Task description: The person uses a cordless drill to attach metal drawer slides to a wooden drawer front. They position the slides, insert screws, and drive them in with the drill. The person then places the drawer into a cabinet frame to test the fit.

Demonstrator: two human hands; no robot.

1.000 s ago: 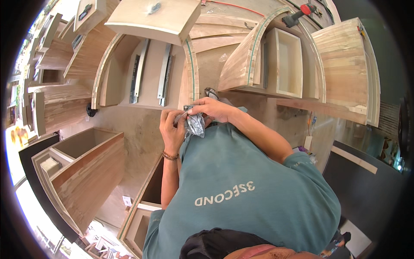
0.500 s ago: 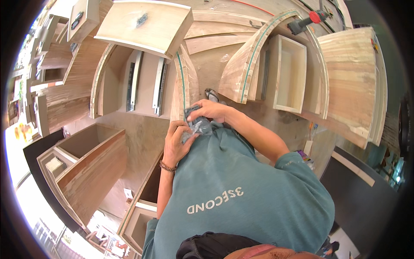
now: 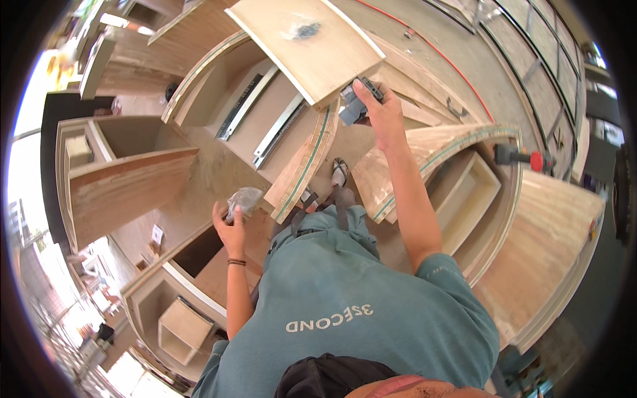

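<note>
Right hand [image 3: 383, 111] has stretched forward, well apart from left hand [image 3: 230, 230].

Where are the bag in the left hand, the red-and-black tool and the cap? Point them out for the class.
Bag [image 3: 246, 199]: head view, middle of its clear plastic.
Tool [image 3: 511, 156]: head view, on its black body.
Cap [image 3: 325, 378]: head view, on its black top.

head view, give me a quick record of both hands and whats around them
left hand: holding a clear plastic bag
right hand: holding dark grey hardware by the wooden box; contact unclear
on the box: small clear bag with dark contents
metal rails: inside the curved cabinet
power tool: black and red, right side
</note>
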